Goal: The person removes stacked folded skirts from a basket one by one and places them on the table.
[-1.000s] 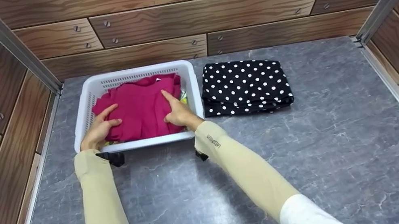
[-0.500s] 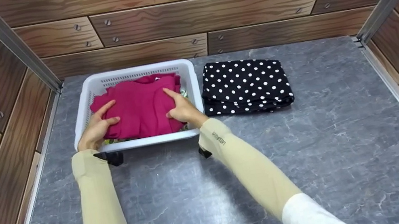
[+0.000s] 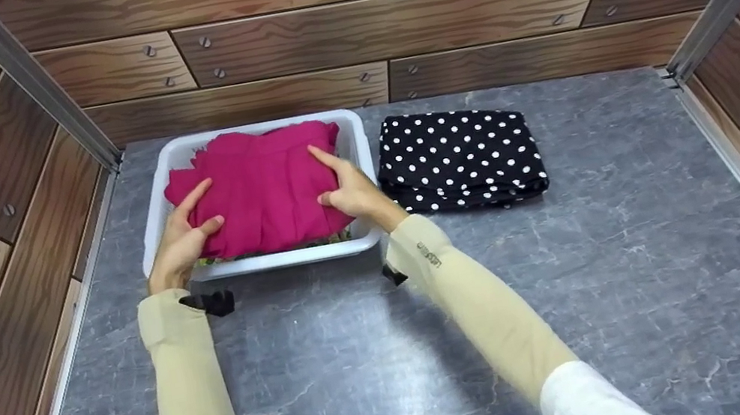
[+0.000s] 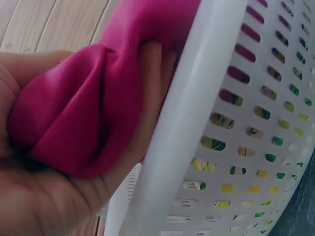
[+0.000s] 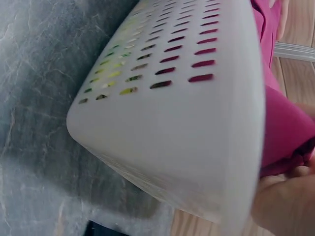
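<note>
A folded magenta garment [image 3: 264,192] lies bunched at the top of a white slotted plastic basket [image 3: 288,258], its far edge level with the basket's back rim. My left hand [image 3: 180,239] grips the garment's left side, thumb on top and other fingers underneath, as the left wrist view shows. On the opposite side my right hand [image 3: 356,191] holds the garment, with thumb and forefinger on top; the basket hides part of that hand in the right wrist view. Beneath the garment, green and yellow patterned contents [image 4: 214,143] show through the basket's slots.
Right beside the basket, a folded black cloth with white polka dots [image 3: 460,157] lies on the grey marbled tabletop [image 3: 337,365]. Wood-patterned walls [image 3: 384,26] with metal corner posts enclose the back and both sides.
The magenta garment has risen in the basket and now covers part of the back rim. My right hand has shifted right and slightly away from me; the polka-dot cloth stays put.
</note>
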{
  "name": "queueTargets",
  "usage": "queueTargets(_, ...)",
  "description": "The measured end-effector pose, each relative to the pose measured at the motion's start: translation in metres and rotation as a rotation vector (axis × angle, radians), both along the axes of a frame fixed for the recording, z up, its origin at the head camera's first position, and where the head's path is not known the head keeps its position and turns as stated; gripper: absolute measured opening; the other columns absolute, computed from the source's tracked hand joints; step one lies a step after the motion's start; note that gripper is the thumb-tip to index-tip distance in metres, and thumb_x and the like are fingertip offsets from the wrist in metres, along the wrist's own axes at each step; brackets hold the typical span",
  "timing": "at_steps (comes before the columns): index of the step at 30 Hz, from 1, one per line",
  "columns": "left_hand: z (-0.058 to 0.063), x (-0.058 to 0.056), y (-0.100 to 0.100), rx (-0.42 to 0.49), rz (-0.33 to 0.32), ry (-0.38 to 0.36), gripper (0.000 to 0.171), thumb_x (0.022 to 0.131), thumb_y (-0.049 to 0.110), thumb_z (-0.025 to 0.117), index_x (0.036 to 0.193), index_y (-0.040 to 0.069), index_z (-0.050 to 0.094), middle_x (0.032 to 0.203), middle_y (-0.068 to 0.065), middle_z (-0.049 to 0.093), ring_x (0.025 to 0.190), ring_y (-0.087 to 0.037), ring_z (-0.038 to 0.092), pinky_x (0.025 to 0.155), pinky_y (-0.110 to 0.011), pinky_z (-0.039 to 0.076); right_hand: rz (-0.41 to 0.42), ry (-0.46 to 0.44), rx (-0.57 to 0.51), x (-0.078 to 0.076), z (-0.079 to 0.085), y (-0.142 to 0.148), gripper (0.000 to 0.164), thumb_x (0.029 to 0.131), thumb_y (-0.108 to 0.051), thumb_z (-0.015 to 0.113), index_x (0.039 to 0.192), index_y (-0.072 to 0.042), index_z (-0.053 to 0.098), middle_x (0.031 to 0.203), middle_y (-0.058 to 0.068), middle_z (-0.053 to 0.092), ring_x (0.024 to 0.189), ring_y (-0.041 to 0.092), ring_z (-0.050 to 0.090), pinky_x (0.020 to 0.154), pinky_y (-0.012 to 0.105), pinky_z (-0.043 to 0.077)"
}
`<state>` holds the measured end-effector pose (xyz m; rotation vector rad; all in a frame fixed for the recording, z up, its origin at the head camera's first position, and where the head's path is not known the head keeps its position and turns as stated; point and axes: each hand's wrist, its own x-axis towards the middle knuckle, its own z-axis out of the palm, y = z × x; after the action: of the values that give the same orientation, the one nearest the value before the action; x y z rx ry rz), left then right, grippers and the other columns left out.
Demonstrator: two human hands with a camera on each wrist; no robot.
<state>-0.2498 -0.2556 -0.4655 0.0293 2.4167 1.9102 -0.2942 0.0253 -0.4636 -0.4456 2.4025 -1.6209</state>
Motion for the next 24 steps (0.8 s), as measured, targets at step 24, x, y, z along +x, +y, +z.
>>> queueTargets(24,0.023,0.016,0.041,0.041,0.037,0.177,0.067,0.09,-0.013,0.059,0.153,0.0,0.041,0.16,-0.017,0.035,0.148,-0.026,0.026,0.12,-0.033,0.021,-0.024,0.08,-0.16,0.017,0.029,0.047,0.087,0.082,0.019,0.062,0.159,-0.012,0.035,0.153,0.024,0.042,0.114,0.034,0.058,0.094,0.04,0.052)
